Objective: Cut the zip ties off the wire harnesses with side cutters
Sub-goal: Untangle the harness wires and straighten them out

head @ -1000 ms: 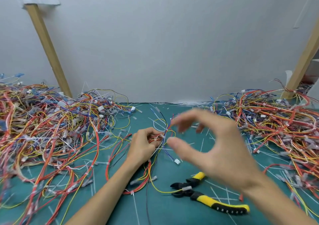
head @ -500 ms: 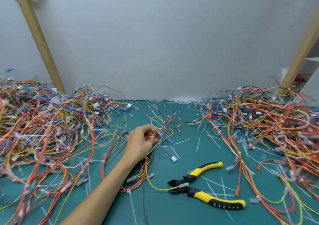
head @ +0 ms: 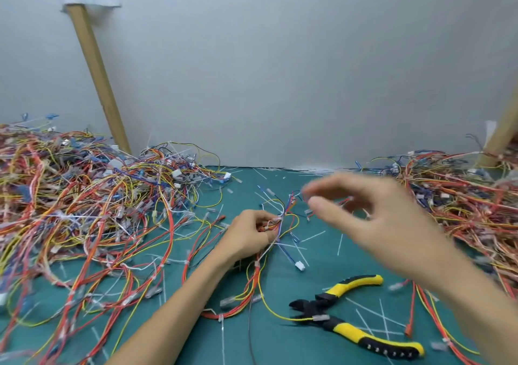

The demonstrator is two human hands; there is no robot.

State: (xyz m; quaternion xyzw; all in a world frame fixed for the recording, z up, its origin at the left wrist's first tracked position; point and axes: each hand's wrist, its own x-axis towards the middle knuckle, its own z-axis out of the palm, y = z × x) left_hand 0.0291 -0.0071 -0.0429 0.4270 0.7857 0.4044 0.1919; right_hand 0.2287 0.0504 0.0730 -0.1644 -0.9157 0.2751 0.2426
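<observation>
Left grip (head: 249, 238) is clenched around one wire harness (head: 281, 222), pinching the red, yellow and blue wires just where they bunch together, roughly mid-counter. The rest of that harness trails down toward me, with a white zip tie (head: 220, 318) around the red strands near my forearm.

Right grip (head: 378, 219) hangs in the air above the counter (head: 294, 346), released: fingers loosely curved, thumb just short of the forefinger. It's badly motion-blurred, so that's about all I can say.

The side cutters (head: 364, 338) lie flat on the green mat near my right forearm, touching neither grip. Black head points left, yellow-and-black handles are splayed to the right. A yellow wire with a clear connector (head: 320, 317) lies across them. The lower handle has a row of small pale marks, too small to read.

Cut white tie offcuts (head: 372, 312) are scattered all over the mat. A big tangled pile (head: 84, 196) sits on my left, another pile (head: 462, 199) on my right. A strip of tape (head: 89, 1) on the left wooden post (head: 96, 67) shows no writing that I can read.
</observation>
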